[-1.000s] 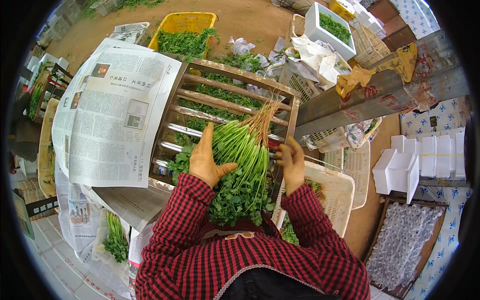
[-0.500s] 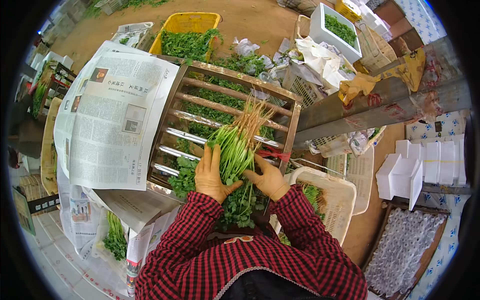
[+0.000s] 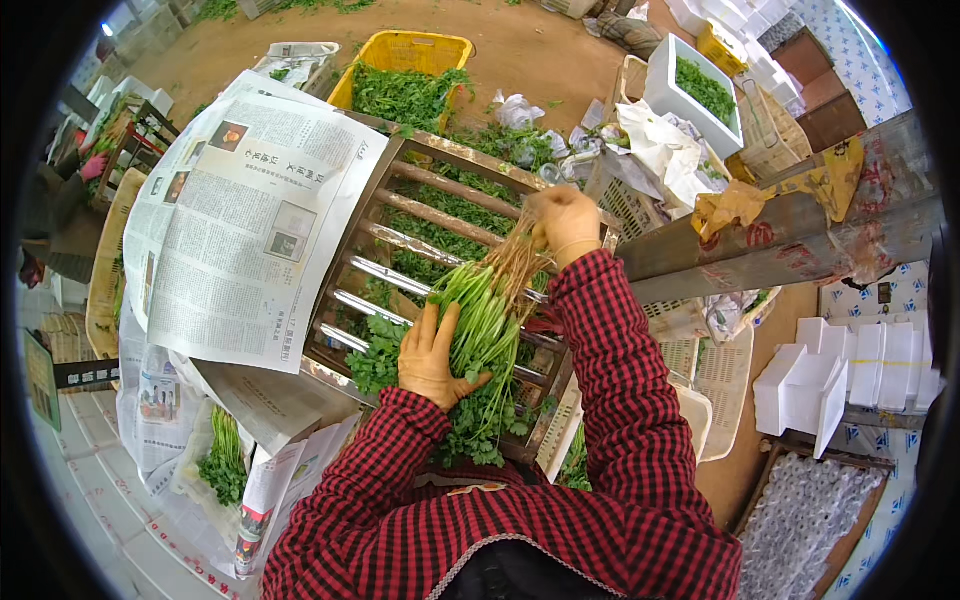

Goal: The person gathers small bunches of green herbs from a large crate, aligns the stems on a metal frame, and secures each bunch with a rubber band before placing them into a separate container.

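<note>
A bunch of leafy green herbs that looks like coriander [image 3: 492,315] lies slantwise over a slatted metal rack [image 3: 472,160]. Its leaves point toward me and its thin brown roots [image 3: 512,252] toward the far right. My left hand [image 3: 430,362] rests on the stems and leaves, fingers stretched out and thumb apart. At the root end, my right hand [image 3: 565,222] is closed with its fingertips pinched on the roots. A sheet of newspaper [image 3: 235,245] covers the rack's left side.
Loose greens lie beneath the slats. Beyond the rack stands a yellow crate [image 3: 415,45] of greens, and a white foam box [image 3: 668,85] of greens is at far right. A metal beam [image 3: 760,235] juts in from the right. Another bunch [image 3: 224,460] lies at lower left.
My right hand has left the side of the stems and moved up and away to the roots, closing on them. My left hand stays on the bunch. The view has shifted slightly.
</note>
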{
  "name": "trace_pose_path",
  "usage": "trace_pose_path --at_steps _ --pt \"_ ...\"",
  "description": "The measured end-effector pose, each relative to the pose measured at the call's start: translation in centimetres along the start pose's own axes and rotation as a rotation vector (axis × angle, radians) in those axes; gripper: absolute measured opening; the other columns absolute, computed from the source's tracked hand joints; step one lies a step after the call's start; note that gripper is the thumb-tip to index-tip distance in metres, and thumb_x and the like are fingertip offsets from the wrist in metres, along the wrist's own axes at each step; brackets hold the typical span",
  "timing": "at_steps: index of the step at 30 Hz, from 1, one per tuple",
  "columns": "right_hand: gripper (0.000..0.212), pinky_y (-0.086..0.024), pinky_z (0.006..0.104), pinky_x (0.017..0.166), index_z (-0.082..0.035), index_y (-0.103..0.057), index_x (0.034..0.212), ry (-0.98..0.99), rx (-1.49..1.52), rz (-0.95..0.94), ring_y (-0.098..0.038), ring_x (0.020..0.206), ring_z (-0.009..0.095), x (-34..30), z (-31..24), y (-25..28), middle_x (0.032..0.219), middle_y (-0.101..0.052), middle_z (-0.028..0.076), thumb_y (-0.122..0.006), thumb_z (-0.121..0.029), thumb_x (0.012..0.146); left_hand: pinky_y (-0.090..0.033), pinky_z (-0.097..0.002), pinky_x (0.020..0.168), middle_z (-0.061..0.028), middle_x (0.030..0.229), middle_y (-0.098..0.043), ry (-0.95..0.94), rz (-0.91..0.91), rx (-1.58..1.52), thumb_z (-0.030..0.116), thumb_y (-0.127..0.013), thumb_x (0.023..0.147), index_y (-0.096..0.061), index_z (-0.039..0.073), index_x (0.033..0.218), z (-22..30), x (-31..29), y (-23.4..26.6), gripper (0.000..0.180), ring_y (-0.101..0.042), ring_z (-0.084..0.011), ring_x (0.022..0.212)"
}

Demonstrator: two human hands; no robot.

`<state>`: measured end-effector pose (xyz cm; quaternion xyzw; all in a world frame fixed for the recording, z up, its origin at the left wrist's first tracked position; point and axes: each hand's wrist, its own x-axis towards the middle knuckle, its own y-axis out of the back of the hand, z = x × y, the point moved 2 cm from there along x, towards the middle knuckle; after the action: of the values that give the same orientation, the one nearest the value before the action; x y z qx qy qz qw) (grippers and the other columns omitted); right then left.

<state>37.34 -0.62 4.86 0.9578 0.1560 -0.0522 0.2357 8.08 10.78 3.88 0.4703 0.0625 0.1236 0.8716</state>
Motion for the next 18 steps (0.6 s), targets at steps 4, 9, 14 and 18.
trace_pose_path --at_steps 4,9,14,18 --pt "0.033 -0.047 0.0258 0.048 -0.003 -0.066 0.119 -0.088 0.425 0.232 -0.066 0.056 0.015 -0.2 -4.4 4.7 0.081 -0.073 0.011 -0.066 -0.029 0.1 -0.035 -0.0533 0.115 -0.0244 0.162 -0.03 -0.012 0.034 -0.026 0.046 -0.095 0.058 -0.031 0.013 0.159 -0.3 -0.3 -0.3 0.124 -0.042 -0.0438 0.139" --pt "0.059 -0.055 0.0366 0.09 -0.006 -0.059 0.138 -0.091 -0.237 -0.298 -0.07 0.104 0.03 -1.0 3.1 0.4 0.121 -0.069 0.022 -0.077 -0.029 0.087 -0.034 -0.0531 0.117 -0.0239 0.16 -0.033 -0.014 0.005 0.016 0.049 -0.094 0.059 -0.029 0.013 0.16 0.0 -0.1 -0.1 0.125 -0.041 -0.0435 0.141" --pt "0.05 -0.057 0.0341 0.073 -0.008 -0.063 0.135 0.167 -0.086 0.19 -0.071 0.077 0.022 -0.9 0.6 0.0 0.096 -0.074 0.014 -0.076 -0.018 0.087 -0.035 -0.0528 0.116 -0.0254 0.16 -0.032 0.007 0.004 -0.032 0.048 -0.094 0.06 -0.029 0.013 0.16 -0.1 0.0 -0.2 0.125 -0.041 -0.044 0.14" --pt "0.06 -0.053 0.0331 0.093 -0.003 -0.043 0.151 0.245 0.362 0.416 -0.066 0.107 0.021 -3.6 -3.1 2.3 0.122 -0.068 0.015 -0.068 -0.011 0.096 -0.038 -0.0521 0.115 -0.0267 0.162 -0.027 0.011 0.032 -0.045 0.045 -0.096 0.057 -0.03 0.01 0.158 -0.2 -0.2 0.0 0.126 -0.044 -0.0446 0.138"
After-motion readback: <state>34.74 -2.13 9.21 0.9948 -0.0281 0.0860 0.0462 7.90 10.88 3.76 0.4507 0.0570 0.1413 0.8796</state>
